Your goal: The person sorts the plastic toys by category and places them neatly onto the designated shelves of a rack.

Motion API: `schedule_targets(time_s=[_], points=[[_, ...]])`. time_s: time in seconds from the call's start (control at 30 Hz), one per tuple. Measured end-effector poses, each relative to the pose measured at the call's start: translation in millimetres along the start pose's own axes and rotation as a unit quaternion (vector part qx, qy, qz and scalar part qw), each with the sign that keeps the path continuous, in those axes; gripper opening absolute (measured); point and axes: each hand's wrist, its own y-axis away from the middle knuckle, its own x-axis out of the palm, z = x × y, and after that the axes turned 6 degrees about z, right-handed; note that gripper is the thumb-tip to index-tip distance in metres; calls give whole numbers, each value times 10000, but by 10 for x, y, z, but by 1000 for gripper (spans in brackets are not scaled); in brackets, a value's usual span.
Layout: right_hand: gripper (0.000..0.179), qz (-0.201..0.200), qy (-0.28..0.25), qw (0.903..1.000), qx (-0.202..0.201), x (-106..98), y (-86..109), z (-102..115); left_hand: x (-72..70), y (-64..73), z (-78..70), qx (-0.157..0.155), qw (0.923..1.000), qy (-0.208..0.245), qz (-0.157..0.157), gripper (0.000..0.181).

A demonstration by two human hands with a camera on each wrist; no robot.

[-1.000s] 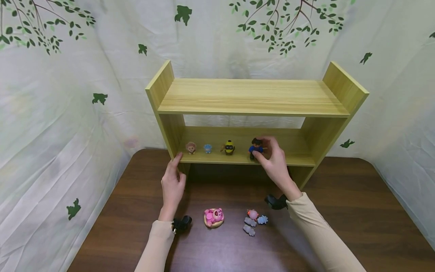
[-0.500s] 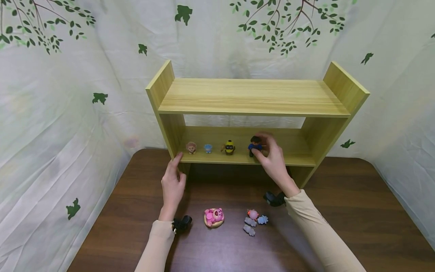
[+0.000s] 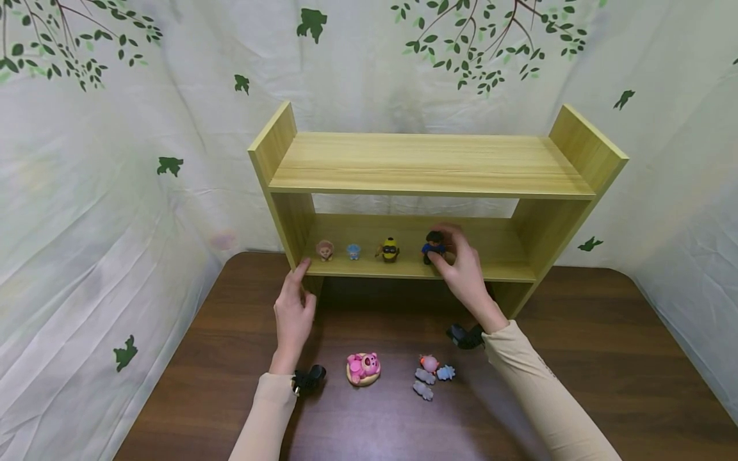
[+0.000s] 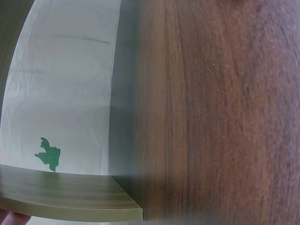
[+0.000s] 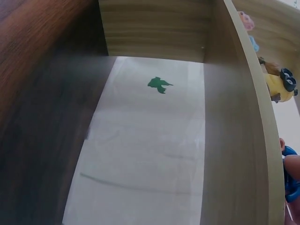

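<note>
On the middle board of the wooden shelf, my right hand pinches a dark-haired toy figure in blue between thumb and fingers. Part of the blue figure also shows at the right edge of the right wrist view. To its left stand a yellow goggled figurine, a small blue figurine and a pinkish-brown figurine. My left hand rests against the lower left front of the shelf, its index finger extended to the board's corner. Its other fingers are mostly hidden.
On the brown table in front lie a pink bear figurine on a round base, a pink figurine, a light blue one and two grey ones, one nearer me. A leaf-printed cloth hangs behind.
My right hand has shifted the blue-clad figure slightly back on the board, then held it nearly still. The left hand has stayed in place.
</note>
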Motion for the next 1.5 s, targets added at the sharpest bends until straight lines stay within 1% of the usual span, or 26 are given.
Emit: schedule_targets(time_s=[0.13, 0.27, 0.37, 0.57, 0.63, 0.8, 1.03, 1.13, 1.37, 1.5], points=[[43, 3, 31, 10000, -48, 5, 1, -2, 2, 0, 8, 57, 10000, 8, -62, 80], [46, 2, 29, 10000, 28, 11, 3, 0, 2, -3, 7, 101, 9999, -10, -106, 80], [47, 30, 6, 10000, 72, 10, 9, 35, 0, -2, 4, 54, 10000, 6, -58, 79], [45, 39, 17, 10000, 21, -51, 41, 343, -5, -7, -6, 1, 10000, 42, 25, 77], [44, -4, -19, 10000, 7, -66, 46, 394, -2, -8, -6, 34, 10000, 36, 8, 78], [44, -138, -149, 9997, -100, -79, 56, 402, 0, -10, -6, 74, 10000, 31, -19, 77], [45, -234, -340, 9989, -204, -104, 81, 374, -17, -11, -15, 15, 10000, 55, 20, 78], [45, -274, -428, 9984, -230, -130, 94, 376, -10, -17, -14, 42, 10000, 68, -11, 78], [44, -374, -382, 9981, -305, -191, 154, 382, -9, -15, -14, -15, 10000, 53, 35, 78], [42, -432, -320, 9980, -327, -215, 197, 389, -10, -11, -10, 0, 10000, 39, 9, 79]])
